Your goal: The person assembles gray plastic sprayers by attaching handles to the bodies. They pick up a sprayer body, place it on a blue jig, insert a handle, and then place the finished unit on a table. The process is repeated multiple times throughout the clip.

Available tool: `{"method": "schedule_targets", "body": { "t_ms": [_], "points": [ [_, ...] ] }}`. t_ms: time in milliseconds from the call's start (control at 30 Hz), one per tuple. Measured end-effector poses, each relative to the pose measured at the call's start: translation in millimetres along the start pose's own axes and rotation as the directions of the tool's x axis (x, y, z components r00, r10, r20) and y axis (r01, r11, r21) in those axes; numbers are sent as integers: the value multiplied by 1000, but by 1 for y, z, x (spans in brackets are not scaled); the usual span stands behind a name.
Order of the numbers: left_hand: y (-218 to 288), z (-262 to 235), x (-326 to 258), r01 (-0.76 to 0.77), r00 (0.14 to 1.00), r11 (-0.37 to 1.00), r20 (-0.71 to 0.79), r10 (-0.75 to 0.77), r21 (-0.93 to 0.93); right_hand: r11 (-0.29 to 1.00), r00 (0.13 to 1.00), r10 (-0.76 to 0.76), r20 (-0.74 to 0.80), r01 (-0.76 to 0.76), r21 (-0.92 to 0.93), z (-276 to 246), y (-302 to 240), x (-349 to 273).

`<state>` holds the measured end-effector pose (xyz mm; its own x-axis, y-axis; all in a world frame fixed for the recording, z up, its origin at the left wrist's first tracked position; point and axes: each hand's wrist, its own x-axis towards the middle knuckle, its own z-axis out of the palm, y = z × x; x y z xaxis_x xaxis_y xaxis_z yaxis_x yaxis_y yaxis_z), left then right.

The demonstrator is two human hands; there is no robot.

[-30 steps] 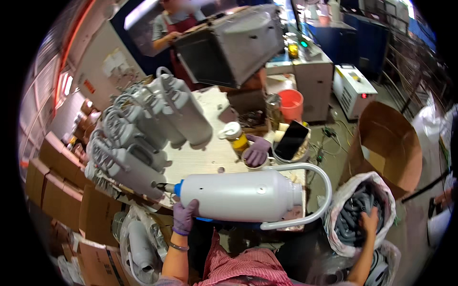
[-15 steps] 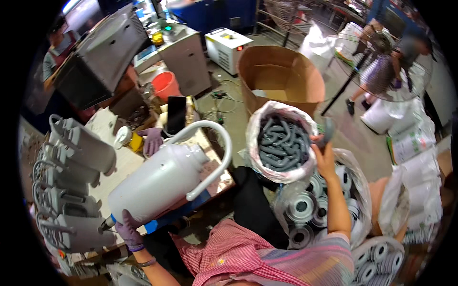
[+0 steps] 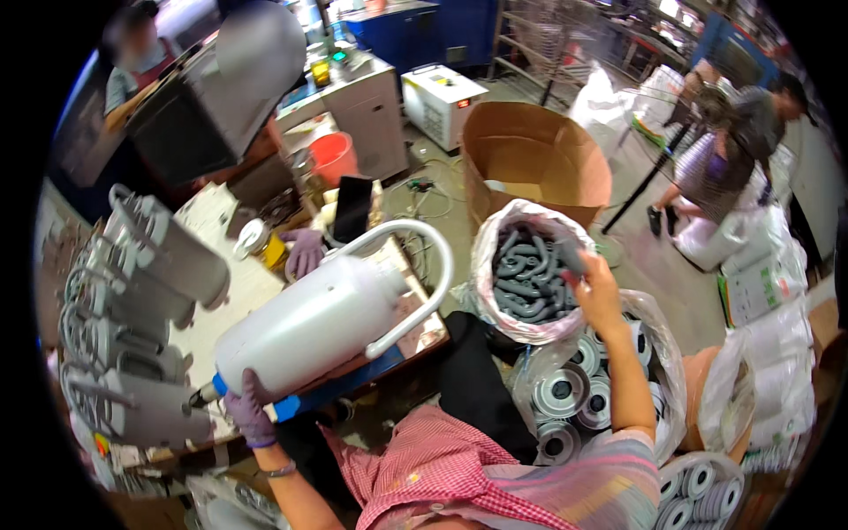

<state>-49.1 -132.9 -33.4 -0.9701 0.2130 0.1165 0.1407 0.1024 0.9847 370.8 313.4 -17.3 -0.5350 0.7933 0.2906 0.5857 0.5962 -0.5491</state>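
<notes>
My left hand (image 3: pixel 251 413), in a purple glove, is closed around a blue tool with a dark narrow tip (image 3: pixel 205 393), like a powered screwdriver. Its thumb lies against the base of a pale grey vacuum flask body (image 3: pixel 305 327). The flask lies tilted over the table edge, its large looped handle (image 3: pixel 449 265) toward the right. My bare right hand (image 3: pixel 596 287) grips a dark grey curved handle piece (image 3: pixel 572 258), smeared by motion, above the right side of a white bag (image 3: pixel 480 274). Many similar curved pieces (image 3: pixel 526 278) fill that bag.
Several grey flasks (image 3: pixel 150 406) line the table's (image 3: pixel 208 331) left side. A phone (image 3: pixel 353 208), a spare glove (image 3: pixel 305 253) and a red bucket (image 3: pixel 333 157) stand beyond. Grey round parts (image 3: pixel 561 389) fill a clear bag. Behind are a carton (image 3: pixel 530 150), a fan (image 3: pixel 702 115) and two people.
My right hand has moved left over the bag with the curved piece. The left hand still holds the tool against the flask. The whole view has shifted slightly.
</notes>
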Motion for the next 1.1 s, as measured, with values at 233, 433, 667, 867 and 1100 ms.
{"method": "schedule_targets", "body": {
  "t_ms": [233,433,667,867,1100],
  "points": [
    [13,3,-5,-15,999,997,28,17,-69,130,968,-77,240,-229,965,-4,-16,21],
    [35,7,-1,-19,998,1000,51,20,-19,530,983,-180,48,55,846,28,-188,97],
    [40,6,1,-4,996,1000,86,5,-9,565,716,-560,418,-39,824,114,-349,114],
    [35,5,3,12,994,999,106,-8,-37,727,640,-577,507,120,676,134,-369,110],
    [37,4,4,70,990,996,125,-61,-63,807,527,-572,629,221,548,144,-383,111]
  ]
}}
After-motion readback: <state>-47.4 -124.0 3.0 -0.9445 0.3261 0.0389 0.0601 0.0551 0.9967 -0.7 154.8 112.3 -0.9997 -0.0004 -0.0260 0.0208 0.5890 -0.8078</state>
